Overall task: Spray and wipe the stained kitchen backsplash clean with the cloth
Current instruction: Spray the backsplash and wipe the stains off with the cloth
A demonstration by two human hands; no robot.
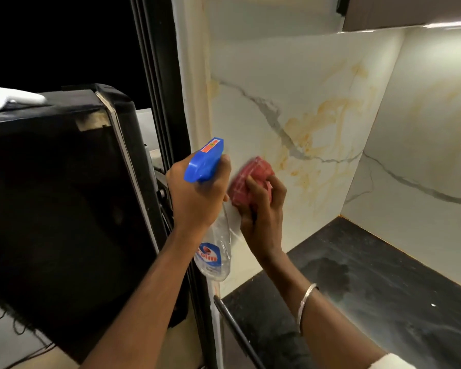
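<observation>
The white marble-look backsplash (317,83) carries yellow-orange stains across its middle, beside a grey vein. My left hand (197,195) grips the neck of a clear spray bottle (213,251) with a blue trigger head, nozzle pointing up and right toward the wall. My right hand (264,211) holds a bunched red checked cloth (250,177) and presses it against the lower left of the backsplash, just left of the stains. The cloth looks blurred.
A black countertop (383,275) runs below the wall, with a wet patch near its middle. A black appliance (64,195) stands at the left, a white object (3,98) on top. A dark cabinet (410,12) hangs above right.
</observation>
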